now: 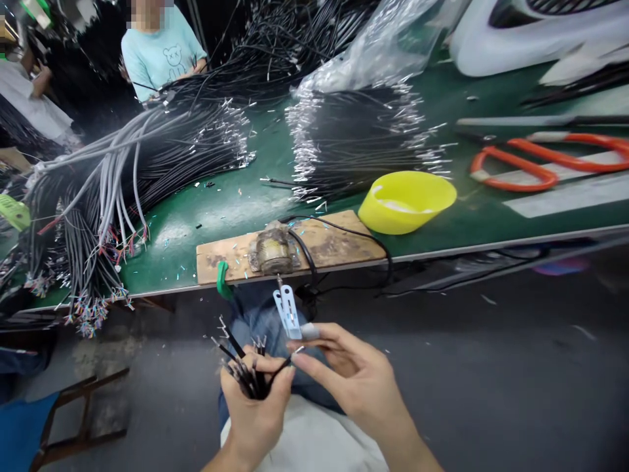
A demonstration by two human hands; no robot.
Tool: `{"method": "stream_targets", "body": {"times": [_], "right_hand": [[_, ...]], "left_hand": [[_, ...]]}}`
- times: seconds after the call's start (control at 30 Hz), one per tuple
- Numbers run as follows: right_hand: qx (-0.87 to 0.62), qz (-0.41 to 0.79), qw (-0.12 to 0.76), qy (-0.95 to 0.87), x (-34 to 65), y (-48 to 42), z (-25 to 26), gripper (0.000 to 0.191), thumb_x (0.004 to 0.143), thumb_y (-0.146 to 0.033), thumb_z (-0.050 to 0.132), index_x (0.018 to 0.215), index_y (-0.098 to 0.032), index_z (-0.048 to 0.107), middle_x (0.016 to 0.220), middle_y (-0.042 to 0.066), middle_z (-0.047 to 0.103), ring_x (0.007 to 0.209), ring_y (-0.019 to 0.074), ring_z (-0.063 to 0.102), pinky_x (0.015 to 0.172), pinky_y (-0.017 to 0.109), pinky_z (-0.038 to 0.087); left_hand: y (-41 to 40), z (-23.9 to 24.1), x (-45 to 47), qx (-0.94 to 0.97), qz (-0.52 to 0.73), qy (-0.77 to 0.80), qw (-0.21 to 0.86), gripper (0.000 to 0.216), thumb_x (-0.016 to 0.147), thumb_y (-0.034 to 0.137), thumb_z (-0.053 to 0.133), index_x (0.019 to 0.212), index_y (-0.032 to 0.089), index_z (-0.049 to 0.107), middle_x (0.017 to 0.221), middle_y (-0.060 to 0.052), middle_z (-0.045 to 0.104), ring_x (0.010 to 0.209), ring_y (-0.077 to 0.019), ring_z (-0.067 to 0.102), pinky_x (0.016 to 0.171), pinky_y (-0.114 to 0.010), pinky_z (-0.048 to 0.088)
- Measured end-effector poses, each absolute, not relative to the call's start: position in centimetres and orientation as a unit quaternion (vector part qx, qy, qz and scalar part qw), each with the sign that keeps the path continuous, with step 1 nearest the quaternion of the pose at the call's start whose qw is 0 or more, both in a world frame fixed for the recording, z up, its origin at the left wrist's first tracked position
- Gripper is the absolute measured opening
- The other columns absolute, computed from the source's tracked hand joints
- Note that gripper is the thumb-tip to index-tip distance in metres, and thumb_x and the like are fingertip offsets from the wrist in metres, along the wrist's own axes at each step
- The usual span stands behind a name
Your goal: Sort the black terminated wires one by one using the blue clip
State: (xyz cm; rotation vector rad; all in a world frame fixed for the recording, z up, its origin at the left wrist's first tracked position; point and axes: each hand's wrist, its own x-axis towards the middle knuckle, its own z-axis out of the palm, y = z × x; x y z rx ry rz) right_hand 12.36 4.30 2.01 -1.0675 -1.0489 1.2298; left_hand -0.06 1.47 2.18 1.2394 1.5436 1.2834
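Note:
My left hand point(258, 410) is closed around a small bundle of short black wires point(246, 367) with bare metal tips pointing up. My right hand point(351, 373) pinches a small light-blue clip tool point(288, 311) between thumb and fingers, and its fingertip touches the tip of one wire sticking out of the bundle. Both hands sit over my lap, just below the edge of the green table point(236, 203).
A wooden board point(324, 246) carrying a small metal device point(272, 249) and a black cable lies at the table edge. A yellow bowl point(407, 200), orange scissors point(545, 160), piles of black wires point(354, 141), grey cables point(118, 170) and a plastic bag point(383, 46) lie around. A person in a light-blue shirt point(162, 52) sits across.

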Motion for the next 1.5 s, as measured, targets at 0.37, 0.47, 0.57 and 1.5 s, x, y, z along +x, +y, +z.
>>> {"method": "stream_targets", "body": {"times": [0.37, 0.47, 0.57, 1.5], "right_hand": [[-0.402, 0.577, 0.597, -0.385, 11.7, 3.9, 0.4, 0.011, 0.069, -0.023, 0.07, 0.079, -0.022, 0.066, 0.065, 0.0, 0.065, 0.059, 0.0104, 0.062, 0.055, 0.015, 0.05], [-0.403, 0.588, 0.604, -0.355, 11.9, 4.3, 0.0, 0.012, 0.07, -0.028, 0.069, 0.081, -0.022, 0.066, 0.07, 0.0, 0.068, 0.065, 0.0104, 0.064, 0.061, 0.014, 0.051], [-0.417, 0.564, 0.607, -0.374, 11.9, 4.5, 0.1, 0.019, 0.066, -0.028, 0.072, 0.084, -0.022, 0.067, 0.073, 0.002, 0.072, 0.068, 0.013, 0.067, 0.064, 0.016, 0.053], [-0.454, 0.255, 0.532, -0.668, 11.2, 4.5, 2.1, 0.015, 0.075, -0.012, 0.052, 0.064, -0.021, 0.057, 0.053, 0.0, 0.057, 0.05, 0.0151, 0.051, 0.052, 0.029, 0.045]], "left_hand": [[1.4, 0.8, -0.4, 0.279, 0.48, 0.565, 0.611, 0.036, 0.061, 0.05, 0.07, 0.063, 0.017, 0.056, 0.036, 0.009, 0.031, 0.029, -0.003, 0.021, 0.032, -0.02, 0.019], [1.4, 1.1, -0.3, 0.232, 0.474, 0.535, 0.66, 0.039, 0.061, 0.05, 0.071, 0.065, 0.017, 0.051, 0.038, 0.009, 0.031, 0.03, -0.0013, 0.019, 0.033, -0.018, 0.014], [1.4, 1.3, -0.2, 0.226, 0.479, 0.533, 0.66, 0.04, 0.06, 0.049, 0.072, 0.067, 0.017, 0.048, 0.039, 0.009, 0.035, 0.031, -0.0005, 0.019, 0.033, -0.018, 0.013], [1.7, 0.2, -0.1, 0.228, 0.491, 0.553, 0.633, 0.036, 0.061, 0.049, 0.07, 0.065, 0.018, 0.054, 0.037, 0.009, 0.032, 0.031, -0.0028, 0.021, 0.032, -0.019, 0.014]]}}
